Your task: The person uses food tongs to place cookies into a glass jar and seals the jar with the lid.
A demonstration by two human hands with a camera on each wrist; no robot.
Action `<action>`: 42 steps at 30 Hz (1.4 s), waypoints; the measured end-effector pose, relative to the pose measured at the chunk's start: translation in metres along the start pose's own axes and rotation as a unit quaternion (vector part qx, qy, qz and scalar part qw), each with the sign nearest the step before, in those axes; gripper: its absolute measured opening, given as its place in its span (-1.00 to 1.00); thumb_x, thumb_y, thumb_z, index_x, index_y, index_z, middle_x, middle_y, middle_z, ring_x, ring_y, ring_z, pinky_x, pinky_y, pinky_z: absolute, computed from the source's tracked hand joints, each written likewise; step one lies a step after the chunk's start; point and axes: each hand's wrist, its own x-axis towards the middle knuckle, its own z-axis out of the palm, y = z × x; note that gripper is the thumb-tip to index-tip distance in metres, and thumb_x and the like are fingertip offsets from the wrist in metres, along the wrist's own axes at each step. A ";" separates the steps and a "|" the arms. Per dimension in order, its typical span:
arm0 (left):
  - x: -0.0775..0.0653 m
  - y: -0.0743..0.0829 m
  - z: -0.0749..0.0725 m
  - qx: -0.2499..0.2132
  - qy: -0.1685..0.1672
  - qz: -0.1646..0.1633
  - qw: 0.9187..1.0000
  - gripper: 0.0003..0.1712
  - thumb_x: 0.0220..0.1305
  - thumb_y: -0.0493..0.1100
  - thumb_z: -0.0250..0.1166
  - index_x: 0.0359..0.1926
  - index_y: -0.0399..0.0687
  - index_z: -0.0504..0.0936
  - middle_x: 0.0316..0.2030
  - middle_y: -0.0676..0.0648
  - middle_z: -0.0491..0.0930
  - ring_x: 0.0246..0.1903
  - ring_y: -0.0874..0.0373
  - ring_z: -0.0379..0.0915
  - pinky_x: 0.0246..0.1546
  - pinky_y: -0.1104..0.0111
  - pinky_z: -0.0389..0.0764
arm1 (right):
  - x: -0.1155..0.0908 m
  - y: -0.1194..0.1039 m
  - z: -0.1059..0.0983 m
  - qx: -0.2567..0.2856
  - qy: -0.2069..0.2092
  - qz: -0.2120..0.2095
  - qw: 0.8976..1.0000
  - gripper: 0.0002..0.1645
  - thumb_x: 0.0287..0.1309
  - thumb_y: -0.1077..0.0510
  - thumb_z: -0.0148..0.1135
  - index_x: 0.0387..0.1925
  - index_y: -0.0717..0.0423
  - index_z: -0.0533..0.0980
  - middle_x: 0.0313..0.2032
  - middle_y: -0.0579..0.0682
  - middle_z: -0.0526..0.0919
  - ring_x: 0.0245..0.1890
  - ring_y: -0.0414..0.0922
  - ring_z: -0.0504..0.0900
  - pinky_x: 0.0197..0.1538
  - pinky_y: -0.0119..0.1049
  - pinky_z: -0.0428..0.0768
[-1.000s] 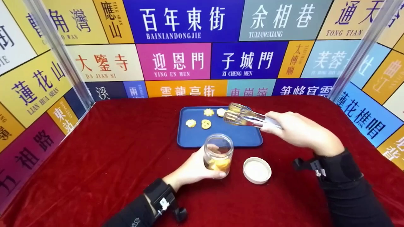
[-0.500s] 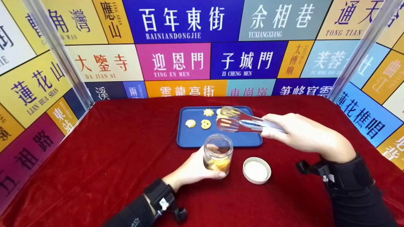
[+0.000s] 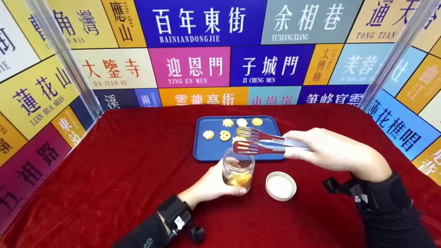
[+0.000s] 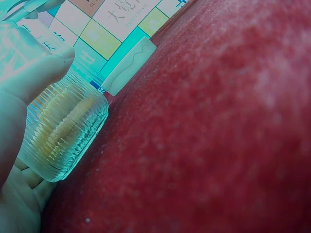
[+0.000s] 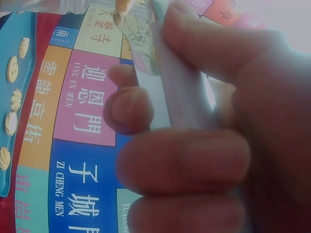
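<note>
My left hand (image 3: 212,184) grips a clear ribbed jar (image 3: 237,168), its mouth uncovered. Pale yellow cookies (image 4: 70,119) lie at the bottom of that jar, as the left wrist view shows. In my right hand (image 3: 330,150) is a pair of metal tongs (image 3: 267,148), its slotted tips just over the jar's mouth. A cookie (image 5: 124,7) sits between those tips, partly hidden by them in the head view. Behind the jar, a blue tray (image 3: 208,151) carries several cookies, among them a pretzel-shaped cookie (image 3: 225,135) and a swirled cookie (image 3: 257,122).
A round whitish lid (image 3: 280,186) lies on the red cloth (image 3: 131,172), right of the jar. Panels printed with Chinese characters (image 3: 193,65) stand behind the table, and clear upright posts (image 3: 69,58) mark its back corners.
The tongs have come from the right part of the tray toward me, down to the jar's mouth, with a cookie in them. The left hand and jar have stayed in place.
</note>
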 end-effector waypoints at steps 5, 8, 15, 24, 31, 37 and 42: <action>0.000 -0.001 0.000 0.003 0.002 0.000 1.000 -0.06 0.04 -0.02 0.71 0.38 -0.04 0.42 0.13 0.13 0.69 0.11 0.24 0.62 0.25 0.28 0.58 | 0.001 0.000 0.002 0.009 -0.016 -0.021 1.000 -0.75 0.55 -0.25 0.17 -0.04 -0.25 0.57 -0.36 -0.35 0.61 -0.41 -0.32 0.55 -0.28 -0.34 0.51; -0.001 0.000 -0.001 0.004 0.004 -0.001 1.000 -0.07 0.03 -0.03 0.72 0.37 0.04 0.42 0.13 0.15 0.68 0.11 0.25 0.62 0.25 0.29 0.58 | 0.002 0.001 0.002 0.011 -0.019 -0.029 0.999 -0.78 0.55 -0.23 0.18 -0.08 -0.25 0.56 -0.38 -0.35 0.58 -0.43 -0.32 0.53 -0.30 -0.35 0.50; -0.001 0.000 0.000 0.001 0.008 -0.001 1.000 -0.07 0.01 -0.04 0.72 0.36 0.02 0.43 0.11 0.14 0.69 0.09 0.24 0.63 0.23 0.28 0.58 | 0.001 0.001 0.002 0.011 -0.021 -0.018 1.000 -0.75 0.55 -0.27 0.16 -0.10 -0.26 0.54 -0.46 -0.34 0.49 -0.49 -0.33 0.47 -0.34 -0.35 0.47; -0.001 0.001 0.000 0.000 0.005 -0.002 1.000 -0.06 0.02 -0.02 0.72 0.38 0.07 0.43 0.13 0.15 0.68 0.10 0.24 0.62 0.25 0.28 0.58 | 0.002 0.002 0.002 0.012 -0.026 -0.006 1.000 -0.73 0.54 -0.29 0.16 -0.09 -0.27 0.55 -0.40 -0.34 0.57 -0.45 -0.30 0.52 -0.31 -0.33 0.49; -0.001 0.001 0.000 -0.001 0.005 0.000 1.000 -0.06 0.02 -0.03 0.72 0.38 0.07 0.43 0.13 0.15 0.68 0.10 0.24 0.62 0.25 0.28 0.57 | 0.002 0.000 0.002 0.015 -0.031 0.006 0.999 -0.73 0.52 -0.29 0.19 -0.08 -0.27 0.55 -0.35 -0.31 0.63 -0.41 -0.29 0.55 -0.28 -0.32 0.50; -0.001 -0.001 -0.001 0.004 0.003 0.003 1.000 0.02 0.02 -0.02 0.72 0.46 0.13 0.38 0.13 0.18 0.69 0.12 0.25 0.62 0.28 0.27 0.55 | 0.003 0.000 0.002 0.013 -0.036 0.004 0.999 -0.70 0.51 -0.32 0.19 -0.10 -0.25 0.55 -0.38 -0.32 0.60 -0.43 -0.30 0.53 -0.30 -0.32 0.50; 0.000 -0.001 0.000 0.001 0.005 0.000 1.000 -0.03 0.04 -0.04 0.71 0.41 -0.01 0.40 0.11 0.11 0.70 0.09 0.22 0.63 0.23 0.28 0.59 | 0.002 0.000 0.002 0.022 -0.037 0.013 0.999 -0.69 0.50 -0.32 0.19 -0.07 -0.26 0.56 -0.38 -0.32 0.60 -0.42 -0.28 0.54 -0.28 -0.32 0.50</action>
